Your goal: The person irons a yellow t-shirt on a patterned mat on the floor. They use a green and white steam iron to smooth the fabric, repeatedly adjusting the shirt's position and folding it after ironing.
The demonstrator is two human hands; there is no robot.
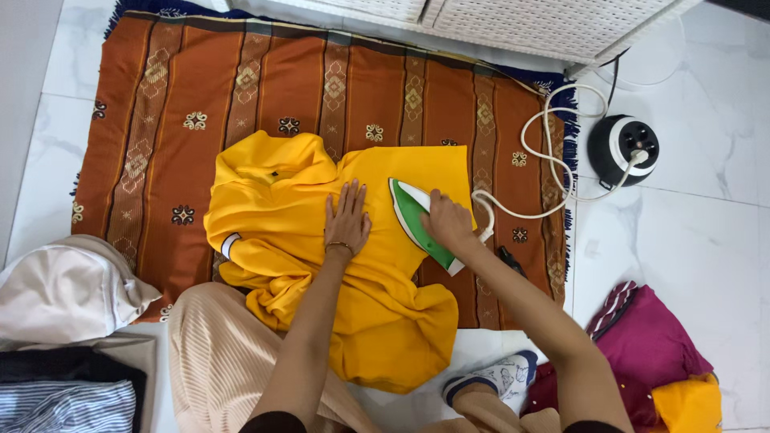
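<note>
Person's kneeling on the floor w/ a yellow shirt (385,305) spread over a rust-brown patterned blanket (265,80), its hem end draped toward their knees. Left hand (347,218) lies flat on the shirt, fingers open & spread, holding nothing, just pressing the cloth down near the collar side. Right hand (449,224) is closed round the handle of a green & white iron (417,220), which sits on the shirt just beside the left hand, tip pointing away from the person. White cord (553,160) loops from the iron across the blanket edge to a round black & white cable reel (624,149) on the marble tiles. Beige cloth & striped folded stuff (68,345) at the person's left; maroon & yellow clothes pile (650,353) at their right. White wicker unit (513,24) stands beyond the blanket.
</note>
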